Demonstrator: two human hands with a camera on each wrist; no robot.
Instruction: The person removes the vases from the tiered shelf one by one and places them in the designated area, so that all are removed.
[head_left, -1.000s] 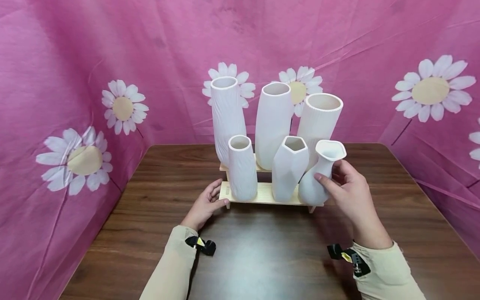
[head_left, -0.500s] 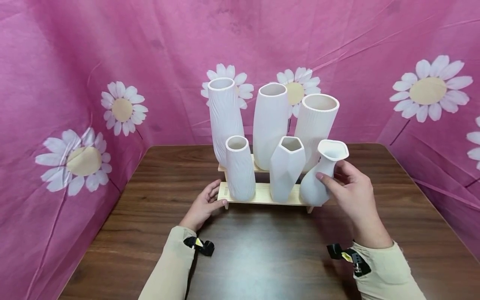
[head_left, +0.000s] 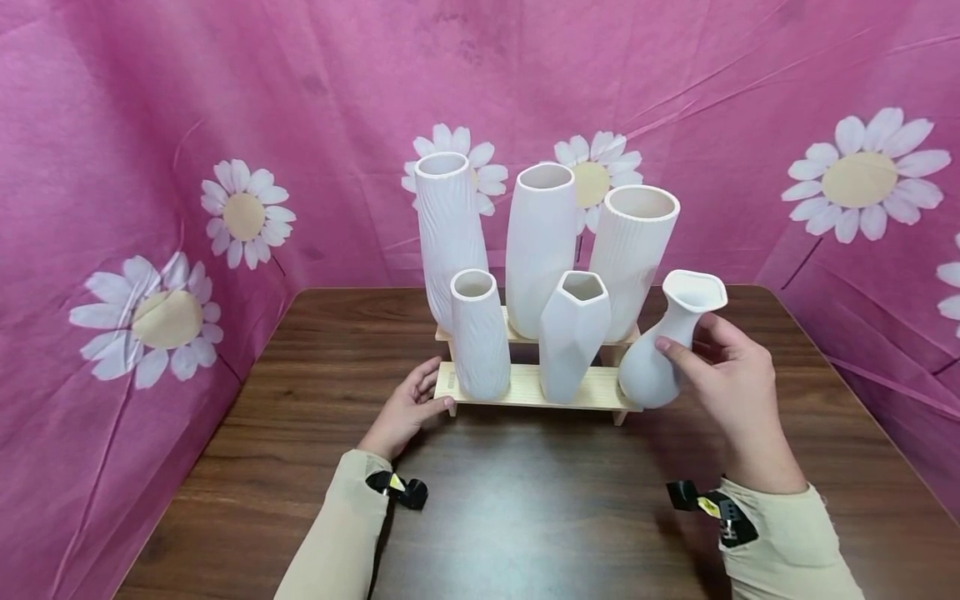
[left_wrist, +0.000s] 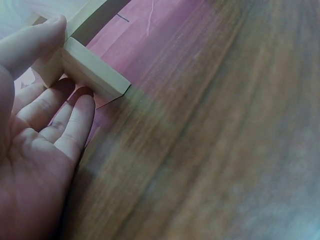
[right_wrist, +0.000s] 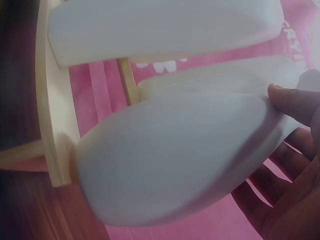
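A bulb-shaped vase (head_left: 652,367) with a narrow neck and a flared, squarish rim is leaning to the right at the right end of a pale wooden stand (head_left: 528,383); whether its smooth, matte white base is touching the board is unclear. The right hand (head_left: 738,383) is grasping it near the neck, thumb lying on the front. The left hand (head_left: 405,412) is holding the stand's left end, its grip bringing the thumb to the front edge. Beside the bulb shape, a faceted vase (head_left: 576,342) with a five-sided mouth and a short wavy-grooved vase (head_left: 481,350) are standing on the lower board. Behind them, a tall wavy vase (head_left: 452,242), a smooth-sided vase (head_left: 538,250) and a finely ribbed vase (head_left: 630,258) are filling the upper one. The stand is resting on a dark wood-grain tabletop (head_left: 495,500).

Compared with half a second ago, the bulb-shaped vase is sitting farther right, and its gap from the faceted one is showing wider. The left hand is keeping its place.
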